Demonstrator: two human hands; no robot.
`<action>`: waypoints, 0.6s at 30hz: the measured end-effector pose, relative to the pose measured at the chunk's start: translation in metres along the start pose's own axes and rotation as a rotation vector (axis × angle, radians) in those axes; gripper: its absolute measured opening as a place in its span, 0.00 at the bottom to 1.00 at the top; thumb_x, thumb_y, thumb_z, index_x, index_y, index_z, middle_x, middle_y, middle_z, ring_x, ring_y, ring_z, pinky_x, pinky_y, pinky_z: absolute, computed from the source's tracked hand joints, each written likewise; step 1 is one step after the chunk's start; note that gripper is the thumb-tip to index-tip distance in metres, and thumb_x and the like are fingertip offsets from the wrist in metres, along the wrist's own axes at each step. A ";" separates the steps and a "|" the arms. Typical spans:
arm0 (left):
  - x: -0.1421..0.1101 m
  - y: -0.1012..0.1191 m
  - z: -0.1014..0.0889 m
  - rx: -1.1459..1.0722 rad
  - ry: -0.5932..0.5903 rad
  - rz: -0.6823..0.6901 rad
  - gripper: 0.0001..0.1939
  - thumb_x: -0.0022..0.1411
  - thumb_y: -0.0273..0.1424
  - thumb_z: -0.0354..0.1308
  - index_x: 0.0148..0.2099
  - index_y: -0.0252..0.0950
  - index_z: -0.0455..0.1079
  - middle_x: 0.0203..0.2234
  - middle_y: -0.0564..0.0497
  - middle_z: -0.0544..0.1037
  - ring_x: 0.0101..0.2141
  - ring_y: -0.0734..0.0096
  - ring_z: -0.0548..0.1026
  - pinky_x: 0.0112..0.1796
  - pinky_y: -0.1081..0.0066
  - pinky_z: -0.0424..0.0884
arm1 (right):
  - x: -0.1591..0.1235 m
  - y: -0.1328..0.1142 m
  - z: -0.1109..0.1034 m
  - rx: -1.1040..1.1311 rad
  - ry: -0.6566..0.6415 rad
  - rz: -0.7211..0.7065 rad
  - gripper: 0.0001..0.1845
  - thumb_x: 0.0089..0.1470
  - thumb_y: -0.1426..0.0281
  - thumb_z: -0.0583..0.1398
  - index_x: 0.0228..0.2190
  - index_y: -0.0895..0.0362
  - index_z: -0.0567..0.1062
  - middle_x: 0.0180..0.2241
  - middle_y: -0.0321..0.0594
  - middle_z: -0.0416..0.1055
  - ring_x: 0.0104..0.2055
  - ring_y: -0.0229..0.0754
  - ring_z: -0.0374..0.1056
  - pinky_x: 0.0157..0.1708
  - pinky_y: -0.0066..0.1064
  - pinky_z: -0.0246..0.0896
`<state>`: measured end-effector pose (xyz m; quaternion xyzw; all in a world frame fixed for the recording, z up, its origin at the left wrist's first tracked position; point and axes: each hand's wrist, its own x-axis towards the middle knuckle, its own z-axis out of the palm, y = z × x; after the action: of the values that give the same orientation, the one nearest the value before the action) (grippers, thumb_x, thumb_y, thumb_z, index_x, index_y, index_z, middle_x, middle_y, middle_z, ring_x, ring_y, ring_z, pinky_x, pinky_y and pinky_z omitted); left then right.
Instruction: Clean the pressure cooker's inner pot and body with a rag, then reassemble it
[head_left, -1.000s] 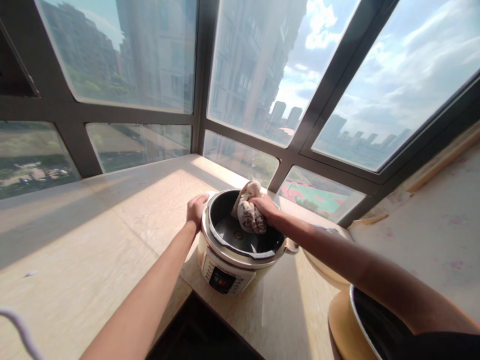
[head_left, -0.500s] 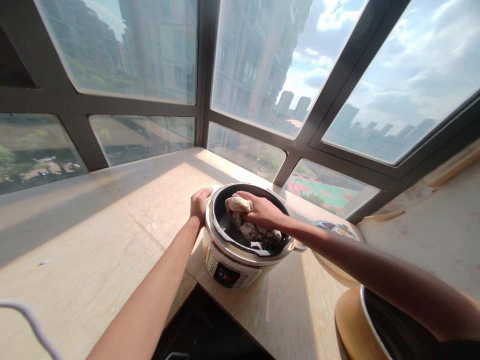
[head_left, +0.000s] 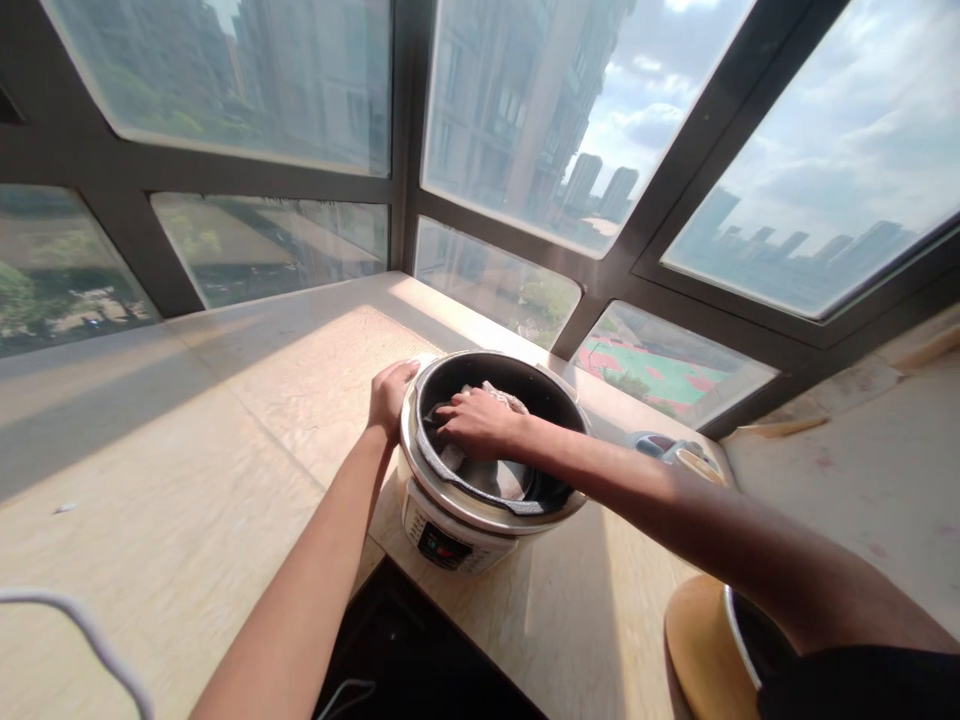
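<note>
A white electric pressure cooker (head_left: 465, 535) stands on the countertop with its lid off and its lit control panel facing me. Its dark inner pot (head_left: 551, 398) shows from above. My left hand (head_left: 390, 396) is closed on the cooker's left side, at the rim; part of its fingers is hidden. Inside the pot, my right hand (head_left: 482, 424) presses a crumpled patterned cloth (head_left: 504, 394) against the bottom and left side. Most of the cloth lies under the hand.
Windows rise behind the marble-look countertop (head_left: 247, 430). A dark glossy panel (head_left: 420, 660) is at the front edge. To the right stand a yellowish pot (head_left: 709, 650) and a partly hidden container (head_left: 686, 458). A pale cord (head_left: 90, 630) lies at lower left.
My right hand has moved left and deeper in the pot with the cloth, its back now turned up. The left hand stays at the cooker's side. The view has shifted slightly.
</note>
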<state>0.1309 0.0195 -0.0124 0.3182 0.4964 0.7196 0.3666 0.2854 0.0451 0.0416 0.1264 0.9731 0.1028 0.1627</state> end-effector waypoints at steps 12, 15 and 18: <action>-0.001 0.002 0.000 -0.044 0.000 -0.045 0.09 0.53 0.32 0.60 0.23 0.36 0.69 0.18 0.54 0.66 0.24 0.69 0.64 0.27 0.71 0.64 | -0.017 -0.009 -0.001 0.006 0.000 -0.294 0.15 0.68 0.70 0.56 0.49 0.45 0.80 0.57 0.40 0.76 0.57 0.53 0.66 0.46 0.45 0.64; 0.000 0.004 0.001 -0.018 0.024 -0.081 0.07 0.54 0.30 0.59 0.25 0.36 0.71 0.19 0.52 0.68 0.26 0.68 0.67 0.27 0.70 0.66 | -0.007 0.001 0.003 0.007 0.016 -0.215 0.18 0.69 0.70 0.55 0.55 0.47 0.77 0.61 0.42 0.72 0.54 0.54 0.69 0.43 0.44 0.67; -0.001 0.006 0.002 0.027 0.045 -0.041 0.08 0.54 0.29 0.60 0.24 0.36 0.69 0.21 0.52 0.69 0.29 0.67 0.69 0.29 0.71 0.68 | 0.004 0.016 0.005 0.049 -0.054 -0.075 0.23 0.63 0.70 0.61 0.59 0.49 0.75 0.57 0.45 0.75 0.52 0.55 0.72 0.41 0.41 0.70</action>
<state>0.1316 0.0182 -0.0064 0.2968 0.5207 0.7120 0.3659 0.2869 0.0622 0.0394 0.0966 0.9747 0.0695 0.1893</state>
